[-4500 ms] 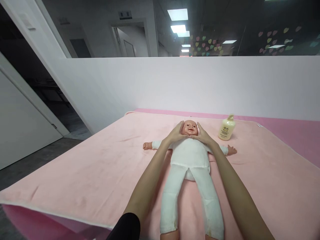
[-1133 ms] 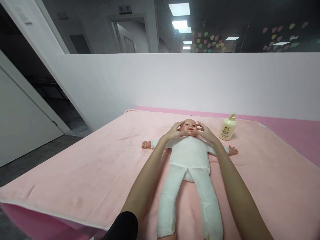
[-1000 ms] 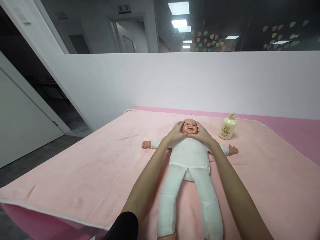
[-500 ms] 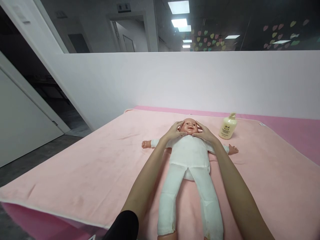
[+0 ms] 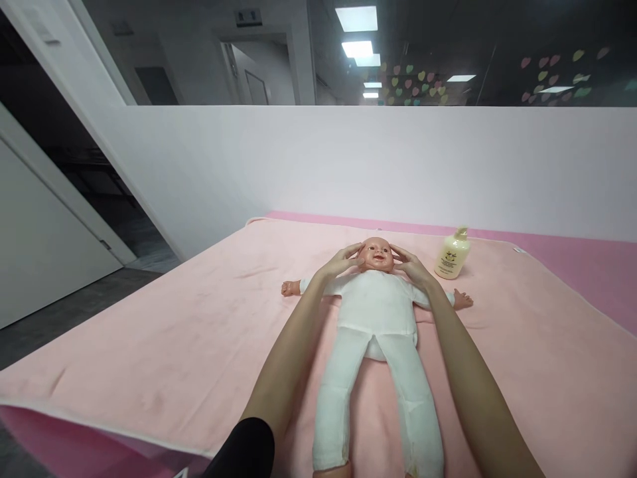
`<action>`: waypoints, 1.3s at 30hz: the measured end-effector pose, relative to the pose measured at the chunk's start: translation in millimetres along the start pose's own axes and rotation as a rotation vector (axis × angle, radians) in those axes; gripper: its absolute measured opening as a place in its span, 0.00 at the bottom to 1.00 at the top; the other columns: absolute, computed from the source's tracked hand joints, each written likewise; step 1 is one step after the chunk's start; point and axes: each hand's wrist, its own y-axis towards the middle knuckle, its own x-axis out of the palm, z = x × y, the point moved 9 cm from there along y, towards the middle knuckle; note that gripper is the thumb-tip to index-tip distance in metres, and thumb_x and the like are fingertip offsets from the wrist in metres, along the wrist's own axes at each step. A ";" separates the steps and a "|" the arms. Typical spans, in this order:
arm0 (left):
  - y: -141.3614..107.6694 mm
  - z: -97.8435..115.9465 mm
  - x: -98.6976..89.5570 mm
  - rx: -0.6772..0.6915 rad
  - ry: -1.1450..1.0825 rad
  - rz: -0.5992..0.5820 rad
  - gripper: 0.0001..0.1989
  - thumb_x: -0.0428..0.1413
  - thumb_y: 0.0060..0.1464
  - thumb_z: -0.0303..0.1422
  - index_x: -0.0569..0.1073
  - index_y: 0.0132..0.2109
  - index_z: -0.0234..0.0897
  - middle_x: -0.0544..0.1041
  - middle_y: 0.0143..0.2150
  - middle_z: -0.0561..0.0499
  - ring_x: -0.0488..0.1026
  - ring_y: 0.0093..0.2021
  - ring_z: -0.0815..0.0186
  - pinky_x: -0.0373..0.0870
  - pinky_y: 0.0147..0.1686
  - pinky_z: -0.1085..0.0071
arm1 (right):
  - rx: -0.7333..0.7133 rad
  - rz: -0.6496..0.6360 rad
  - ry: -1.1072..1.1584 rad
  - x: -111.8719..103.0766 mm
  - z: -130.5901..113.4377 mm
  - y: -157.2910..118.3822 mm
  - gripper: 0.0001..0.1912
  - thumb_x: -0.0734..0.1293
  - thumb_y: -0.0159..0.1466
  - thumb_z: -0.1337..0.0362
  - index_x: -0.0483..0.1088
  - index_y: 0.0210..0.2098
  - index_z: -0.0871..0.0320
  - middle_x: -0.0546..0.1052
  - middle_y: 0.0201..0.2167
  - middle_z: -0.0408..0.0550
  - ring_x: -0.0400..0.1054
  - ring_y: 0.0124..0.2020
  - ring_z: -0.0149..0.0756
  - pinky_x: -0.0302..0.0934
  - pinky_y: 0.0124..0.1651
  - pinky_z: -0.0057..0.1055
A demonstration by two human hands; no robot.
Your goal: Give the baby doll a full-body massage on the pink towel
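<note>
A baby doll (image 5: 377, 302) with a white cloth body lies on its back, arms spread out and head away from me. My left hand (image 5: 342, 261) is at the left side of the doll's head (image 5: 377, 254), fingers stretched along the temple and the thumb by the cheek. On the other side, my right hand (image 5: 412, 265) mirrors it, its fingers apart and touching or very near the head. Neither hand is closed round anything. The fingertips are partly hidden behind the head.
A pale yellow pump bottle (image 5: 452, 253) stands right of the doll's head. Under everything lies a pink towel (image 5: 199, 332) over a darker pink surface (image 5: 587, 272). Behind rises a white wall (image 5: 348, 166) with a dark window (image 5: 448, 40) above.
Both thumbs have moved from under the doll's chin outward and up to the sides of its cheeks. The hands have drawn slightly apart. The doll and bottle stay in place.
</note>
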 end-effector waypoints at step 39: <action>-2.0 -6.8 2.5 0.052 -0.116 -0.008 0.28 0.59 0.46 0.37 0.67 0.56 0.41 0.57 0.65 0.48 0.53 0.64 0.57 0.53 0.61 0.60 | -0.065 -0.050 -0.126 0.9 -4.3 -4.8 0.30 0.69 0.54 0.55 0.64 0.55 0.52 0.65 0.58 0.48 0.58 0.59 0.42 0.55 0.59 0.42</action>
